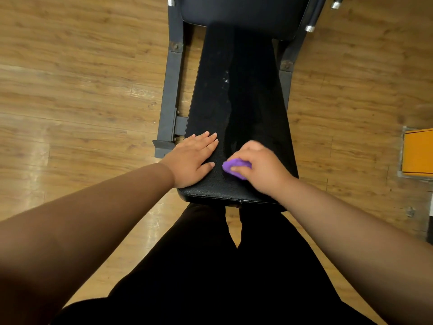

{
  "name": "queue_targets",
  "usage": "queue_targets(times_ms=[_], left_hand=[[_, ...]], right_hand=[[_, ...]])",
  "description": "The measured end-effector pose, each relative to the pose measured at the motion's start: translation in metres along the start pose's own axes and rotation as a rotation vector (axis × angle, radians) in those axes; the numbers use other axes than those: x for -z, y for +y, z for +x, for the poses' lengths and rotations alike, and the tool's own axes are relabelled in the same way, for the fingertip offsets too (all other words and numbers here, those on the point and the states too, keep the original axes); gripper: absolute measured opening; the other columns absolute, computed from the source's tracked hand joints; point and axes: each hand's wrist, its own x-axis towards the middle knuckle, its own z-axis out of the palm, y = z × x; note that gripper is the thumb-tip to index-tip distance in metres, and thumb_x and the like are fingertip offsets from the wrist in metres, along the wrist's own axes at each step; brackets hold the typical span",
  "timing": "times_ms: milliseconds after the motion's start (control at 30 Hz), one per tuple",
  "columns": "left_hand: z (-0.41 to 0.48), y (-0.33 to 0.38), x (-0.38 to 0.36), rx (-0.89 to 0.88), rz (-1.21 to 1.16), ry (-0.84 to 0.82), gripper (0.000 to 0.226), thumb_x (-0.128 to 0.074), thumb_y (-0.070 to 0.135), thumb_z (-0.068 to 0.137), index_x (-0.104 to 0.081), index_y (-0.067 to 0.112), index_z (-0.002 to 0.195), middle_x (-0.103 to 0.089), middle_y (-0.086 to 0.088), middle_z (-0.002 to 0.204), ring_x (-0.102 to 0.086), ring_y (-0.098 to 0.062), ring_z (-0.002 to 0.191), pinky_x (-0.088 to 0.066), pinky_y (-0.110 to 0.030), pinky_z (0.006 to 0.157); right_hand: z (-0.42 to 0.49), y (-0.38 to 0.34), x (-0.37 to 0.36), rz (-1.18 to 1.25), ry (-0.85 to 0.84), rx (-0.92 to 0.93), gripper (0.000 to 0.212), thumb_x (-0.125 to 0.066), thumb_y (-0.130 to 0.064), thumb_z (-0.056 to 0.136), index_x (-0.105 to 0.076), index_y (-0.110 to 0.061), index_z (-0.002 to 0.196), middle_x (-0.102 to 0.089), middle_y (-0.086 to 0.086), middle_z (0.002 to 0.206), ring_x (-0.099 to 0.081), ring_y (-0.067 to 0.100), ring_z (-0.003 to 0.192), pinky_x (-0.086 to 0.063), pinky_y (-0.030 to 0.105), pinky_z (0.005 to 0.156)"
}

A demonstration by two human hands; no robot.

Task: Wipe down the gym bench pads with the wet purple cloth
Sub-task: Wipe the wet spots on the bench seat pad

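Right hand (260,165) presses purple cloth (235,168) on bench pad (246,102).

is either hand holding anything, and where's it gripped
The right hand holds the bunched purple cloth against the bench pad, fingers curled over its top. The left hand holds nothing, resting flat on the pad.

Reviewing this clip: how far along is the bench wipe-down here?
Looks done: wet streaks run up the middle of the long black padded bench seat, so it likely had a pass. In hand: the right hand grips the bunched purple cloth on the seat's near end; the left hand rests flat beside it. Left: the second black pad at the top shows no clear wetness.
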Motion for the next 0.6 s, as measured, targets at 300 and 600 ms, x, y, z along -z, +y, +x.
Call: queue_targets(times_ms=[300, 600], left_hand=[[-0.009, 0.001, -0.007, -0.006, 0.007, 0.022, 0.059, -0.029, 0.038, 0.104, -0.009, 0.014, 0.155, -0.002, -0.002, 0.163, 0.004, -0.015, 0.15, 0.011, -0.025, 0.114], [-0.01, 0.001, -0.008, -0.018, 0.007, 0.027, 0.069, -0.015, 0.046, 0.094, -0.009, 0.014, 0.154, -0.004, -0.002, 0.163, 0.003, -0.016, 0.15, 0.011, -0.025, 0.113]], right_hand=[[-0.027, -0.007, -0.012, 0.153, 0.003, 0.01, 0.018, -0.069, -0.017, 0.087, -0.074, -0.023, 0.104, -0.055, -0.011, 0.097, -0.054, 0.004, 0.091, -0.038, 0.006, 0.079], [0.025, -0.006, -0.011, 0.029, 0.141, -0.177, 0.024, -0.061, -0.022, 0.094, -0.069, -0.019, 0.116, -0.052, -0.003, 0.107, -0.049, 0.009, 0.093, -0.032, 0.014, 0.076]])
